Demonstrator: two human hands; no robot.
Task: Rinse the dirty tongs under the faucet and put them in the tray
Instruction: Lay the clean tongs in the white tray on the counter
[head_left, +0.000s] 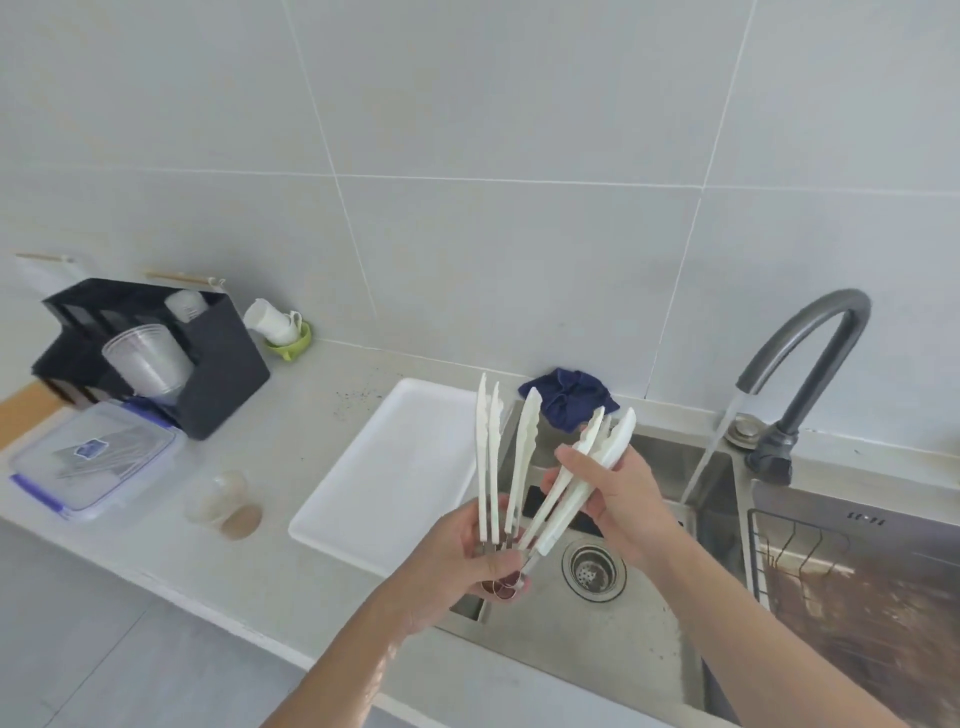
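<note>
Several white tongs (521, 467) fan upward over the sink's left edge. My left hand (457, 566) grips their metal hinge ends at the bottom. My right hand (613, 499) holds the rightmost pair of tongs (597, 457) around its middle, fingers curled round the arms. The white tray (384, 467) lies on the counter just left of the sink, with nothing visible in it. The grey faucet (800, 364) stands at the right, and water (711, 447) streams down from its spout into the sink, to the right of the tongs.
The steel sink (623, 639) has a round drain (595, 569) and a wire rack (810, 561) at right. A blue cloth (569, 397) lies behind it. On the counter at left are a black organizer with plastic cups (150, 358), a lidded container (93, 462) and a tipped clear cup (223, 501).
</note>
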